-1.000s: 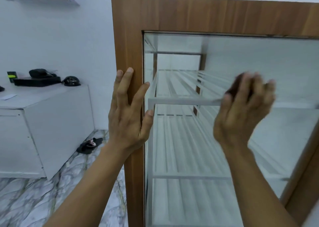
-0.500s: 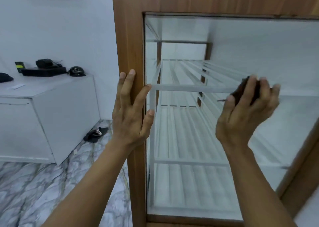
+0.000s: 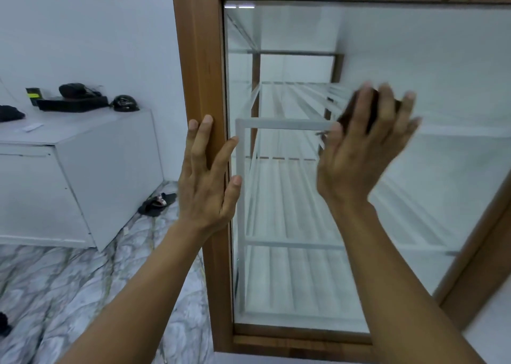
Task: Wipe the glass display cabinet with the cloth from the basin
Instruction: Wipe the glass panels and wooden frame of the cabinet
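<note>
The cloth (image 3: pixel 369 109), a small dark wad, lies under the fingers of our right hand (image 3: pixel 359 156), just above the palm and flat against the glass (image 3: pixel 431 48). Those fingers are spread and fairly straight, so we judge they press the cloth onto the pane and do not clench it. Motion blur hides whether the thumb pinches its lower edge. The cloth's long axis seems to run across the fingers, but it is mostly covered.

Our left hand (image 3: pixel 207 175) is to the left of the right one and a little lower. It holds nothing. Its straight fingers rest on the wooden frame (image 3: pixel 199 59), and the thumb and forefinger reach over onto the edge of the glass.

The right hand has the cloth, so the next stroke is its job. Most of the bare glass lies to its right and below it, and only a narrow strip separates it from the left hand. Behind the pane are white shelves (image 3: pixel 284 124).
</note>
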Demonstrator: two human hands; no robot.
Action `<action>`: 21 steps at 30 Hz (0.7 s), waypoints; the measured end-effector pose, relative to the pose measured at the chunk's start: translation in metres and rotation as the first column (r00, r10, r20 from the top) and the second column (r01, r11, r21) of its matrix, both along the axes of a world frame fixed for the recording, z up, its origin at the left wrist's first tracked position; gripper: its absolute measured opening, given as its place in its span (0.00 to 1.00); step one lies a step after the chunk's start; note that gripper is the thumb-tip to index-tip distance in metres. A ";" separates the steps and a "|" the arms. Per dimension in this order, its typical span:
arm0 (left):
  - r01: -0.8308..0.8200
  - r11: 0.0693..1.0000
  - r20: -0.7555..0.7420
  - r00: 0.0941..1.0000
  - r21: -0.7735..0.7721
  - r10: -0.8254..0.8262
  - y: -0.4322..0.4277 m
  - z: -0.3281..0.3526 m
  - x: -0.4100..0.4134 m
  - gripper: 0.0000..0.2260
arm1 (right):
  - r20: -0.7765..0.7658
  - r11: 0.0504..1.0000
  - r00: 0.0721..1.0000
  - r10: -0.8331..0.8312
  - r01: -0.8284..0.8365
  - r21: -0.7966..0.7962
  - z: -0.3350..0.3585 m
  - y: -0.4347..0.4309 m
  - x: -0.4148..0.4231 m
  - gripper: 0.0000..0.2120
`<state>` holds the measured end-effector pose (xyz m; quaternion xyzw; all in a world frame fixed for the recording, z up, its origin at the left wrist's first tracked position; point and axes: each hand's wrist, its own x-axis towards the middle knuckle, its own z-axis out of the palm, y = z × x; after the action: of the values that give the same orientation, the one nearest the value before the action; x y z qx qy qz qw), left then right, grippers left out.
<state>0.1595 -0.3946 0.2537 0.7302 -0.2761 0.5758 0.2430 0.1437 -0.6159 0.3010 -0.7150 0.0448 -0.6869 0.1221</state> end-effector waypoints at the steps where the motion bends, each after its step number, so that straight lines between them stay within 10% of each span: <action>1: -0.003 1.000 0.003 1.000 0.001 0.003 0.000 0.001 0.000 0.22 | -0.008 0.997 1.000 0.022 -0.023 -0.080 0.002 0.018 0.004 0.25; 5: -0.009 1.000 -0.029 1.000 0.008 0.009 0.002 -0.019 -0.003 0.23 | -0.224 0.810 0.971 0.086 -0.199 -0.551 -0.096 0.070 0.002 0.30; 13: -0.017 0.999 -0.042 0.999 0.040 0.018 0.004 -0.079 -0.004 0.22 | -0.070 1.000 0.998 0.006 -0.007 -0.009 -0.076 -0.022 -0.009 0.25; 18: -0.010 0.999 -0.036 0.999 -0.041 0.008 -0.002 -0.080 -0.007 0.22 | -0.237 0.830 0.967 0.092 -0.206 -0.518 -0.132 0.064 -0.002 0.31; 21: -0.018 1.000 -0.038 0.999 -0.007 0.017 0.001 -0.088 -0.006 0.22 | -0.314 0.821 0.950 0.000 -0.179 -0.542 -0.203 0.030 -0.015 0.34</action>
<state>0.1539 -0.3932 0.1656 0.7425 -0.2630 0.5649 0.2456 0.1283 -0.5854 0.0981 -0.8159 -0.1762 -0.5461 -0.0705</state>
